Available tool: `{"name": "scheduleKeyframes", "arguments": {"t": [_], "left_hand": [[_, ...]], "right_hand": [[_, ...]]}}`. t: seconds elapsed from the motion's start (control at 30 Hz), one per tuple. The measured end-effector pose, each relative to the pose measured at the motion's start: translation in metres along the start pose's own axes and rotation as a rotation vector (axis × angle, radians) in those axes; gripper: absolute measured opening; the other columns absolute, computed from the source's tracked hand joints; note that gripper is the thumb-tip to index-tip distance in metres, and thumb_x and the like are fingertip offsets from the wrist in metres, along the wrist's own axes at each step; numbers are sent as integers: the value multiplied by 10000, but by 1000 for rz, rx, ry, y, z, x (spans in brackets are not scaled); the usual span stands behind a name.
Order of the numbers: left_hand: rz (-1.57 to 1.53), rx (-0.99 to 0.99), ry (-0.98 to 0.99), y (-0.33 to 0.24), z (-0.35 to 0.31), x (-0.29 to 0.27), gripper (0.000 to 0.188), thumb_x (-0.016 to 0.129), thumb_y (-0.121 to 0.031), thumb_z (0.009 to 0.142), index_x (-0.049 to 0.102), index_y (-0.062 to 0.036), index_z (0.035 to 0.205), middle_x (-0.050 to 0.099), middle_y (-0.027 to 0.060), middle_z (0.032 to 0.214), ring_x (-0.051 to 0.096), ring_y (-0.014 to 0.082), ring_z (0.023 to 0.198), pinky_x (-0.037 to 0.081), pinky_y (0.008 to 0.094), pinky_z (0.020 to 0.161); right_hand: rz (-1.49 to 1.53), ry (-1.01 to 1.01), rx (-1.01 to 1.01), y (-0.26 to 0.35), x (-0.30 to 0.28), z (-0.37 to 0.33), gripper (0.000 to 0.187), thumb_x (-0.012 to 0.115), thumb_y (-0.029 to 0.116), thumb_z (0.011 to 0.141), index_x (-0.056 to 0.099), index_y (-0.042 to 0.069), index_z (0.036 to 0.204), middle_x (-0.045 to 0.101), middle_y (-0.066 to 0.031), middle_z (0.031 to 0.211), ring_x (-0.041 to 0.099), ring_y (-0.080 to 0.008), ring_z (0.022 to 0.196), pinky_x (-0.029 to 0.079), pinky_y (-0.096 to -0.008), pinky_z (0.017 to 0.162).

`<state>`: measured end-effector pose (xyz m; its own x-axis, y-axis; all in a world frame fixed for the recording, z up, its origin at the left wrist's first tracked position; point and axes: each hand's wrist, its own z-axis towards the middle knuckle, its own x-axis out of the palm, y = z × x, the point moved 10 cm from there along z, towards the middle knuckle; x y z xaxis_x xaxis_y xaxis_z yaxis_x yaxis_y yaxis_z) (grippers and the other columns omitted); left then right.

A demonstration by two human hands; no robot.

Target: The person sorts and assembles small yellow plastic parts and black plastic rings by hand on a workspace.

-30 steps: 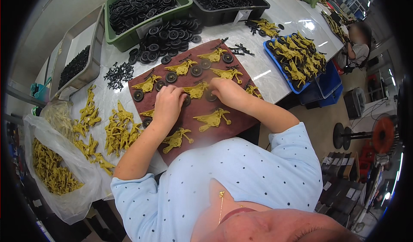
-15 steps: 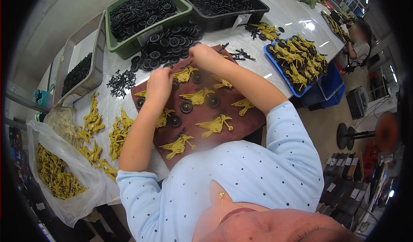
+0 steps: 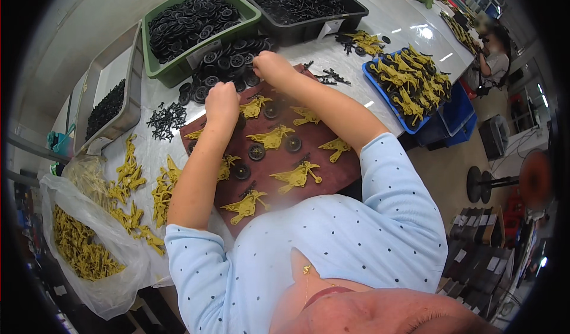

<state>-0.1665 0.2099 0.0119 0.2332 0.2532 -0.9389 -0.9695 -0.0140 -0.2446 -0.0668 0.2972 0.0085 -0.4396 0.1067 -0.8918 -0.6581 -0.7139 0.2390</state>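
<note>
Both hands are at the near edge of a heap of black toy wheels (image 3: 236,61). My left hand (image 3: 222,100) has its fingers curled closed against the wheels on the left; what lies in them is hidden. My right hand (image 3: 271,67) is closed too, at the heap's right edge, its fingertips out of sight. Beneath my arms lies a dark red mat (image 3: 323,182) with rows of yellow plastic toy body parts (image 3: 270,137). Several have black wheels beside them, such as one wheel (image 3: 256,151) near the middle, and some have small black pieces along their tops.
A green bin (image 3: 155,73) of wheels and a black bin (image 3: 356,20) of small black parts stand behind. At left are a grey tray (image 3: 133,99) and a plastic bag (image 3: 133,263) of yellow parts. A blue tray (image 3: 375,90) of wheeled toys stands right. Another person (image 3: 496,61) sits far right.
Both hands have moved slightly away from me and left, from the mat's far edge to the wheel heap.
</note>
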Motion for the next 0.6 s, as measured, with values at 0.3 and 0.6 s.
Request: {"name": "scheduleKeyframes", "arguments": {"t": [0.3, 0.6], "left_hand": [[-573, 219, 193, -118, -52, -1, 172, 616, -92, 794, 646, -24, 949, 661, 180, 847, 630, 349, 831, 490, 428, 752], [-285, 390, 129, -133, -61, 31, 160, 617, -98, 785, 632, -63, 940, 645, 147, 800, 619, 333, 795, 485, 438, 713]], "right_hand": [[628, 203, 498, -85, -76, -121, 162, 606, 158, 828, 628, 1, 861, 640, -70, 695, 609, -133, 614, 472, -276, 566], [502, 418, 569, -83, -67, -212, 162, 609, 133, 832, 657, 13, 930, 655, -84, 740, 634, -141, 644, 494, -301, 574]]}}
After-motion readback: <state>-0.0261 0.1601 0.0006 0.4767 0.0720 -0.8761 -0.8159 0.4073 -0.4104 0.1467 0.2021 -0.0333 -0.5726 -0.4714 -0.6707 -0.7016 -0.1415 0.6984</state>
